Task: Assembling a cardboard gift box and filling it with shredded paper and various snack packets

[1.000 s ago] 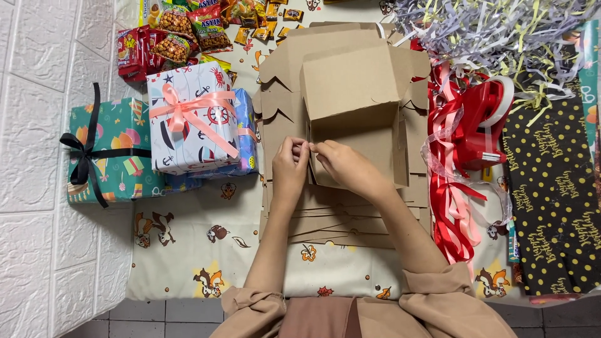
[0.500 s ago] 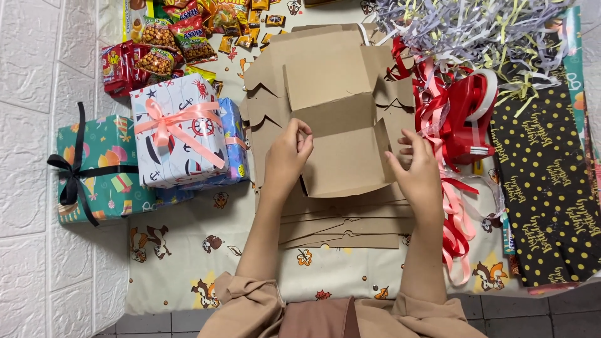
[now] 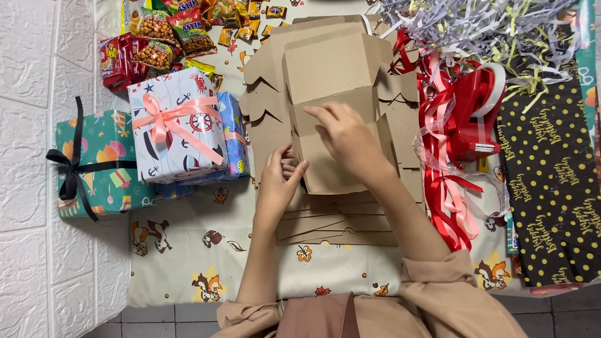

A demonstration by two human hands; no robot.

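The right hand (image 3: 347, 139) presses flat on a brown cardboard box (image 3: 328, 94) while the left hand (image 3: 278, 181) pinches its side edge.

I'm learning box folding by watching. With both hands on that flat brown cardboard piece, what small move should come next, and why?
Probably fold the left side flap up: the left hand pinches the edge of the cardboard box blank while the right hand presses its panel flat, bracing it.

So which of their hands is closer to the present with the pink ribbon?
Left. The left hand grips the cardboard box's left edge, just right of the present; the right hand lies flat on the box, farther right.
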